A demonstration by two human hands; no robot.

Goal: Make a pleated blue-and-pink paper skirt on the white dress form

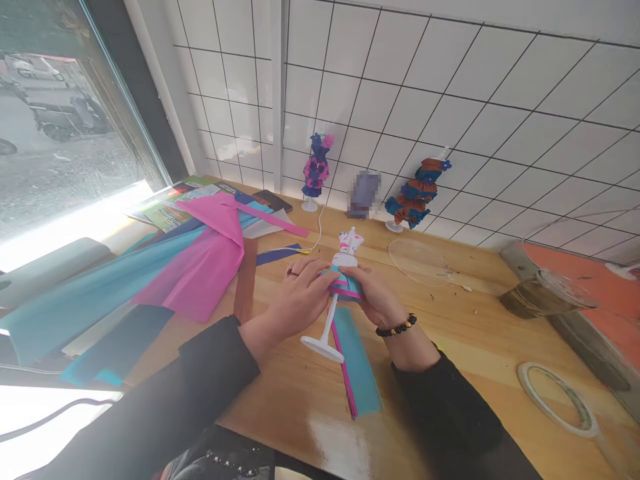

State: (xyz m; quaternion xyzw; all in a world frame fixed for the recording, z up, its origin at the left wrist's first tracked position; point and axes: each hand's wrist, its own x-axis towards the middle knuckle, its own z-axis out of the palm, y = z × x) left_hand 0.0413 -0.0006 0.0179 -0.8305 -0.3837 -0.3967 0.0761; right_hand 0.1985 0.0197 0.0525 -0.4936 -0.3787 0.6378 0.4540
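Observation:
Between my two hands, a small white dress form on a stand [349, 244] is held tilted above the table, its round base toward me. Blue and pink crepe paper [346, 287] wraps its lower body like a skirt. My left hand [310, 290] is closed on the skirt's left side, thumb pressed on the paper. My right hand [373, 293] pinches the right side, with its thumb near the waist. Beneath the stand lies a folded strip of blue and pink crepe paper [357, 363]. Some fingertips are hidden behind the skirt.
Pink crepe paper [200, 267] and light blue sheets [100, 293] spread over the left side. Two dressed forms, one purple-pink [316, 170] and one brown-blue [417, 193], stand by the tiled wall. A tape roll [557, 400] and a brown cup [535, 297] are at the right.

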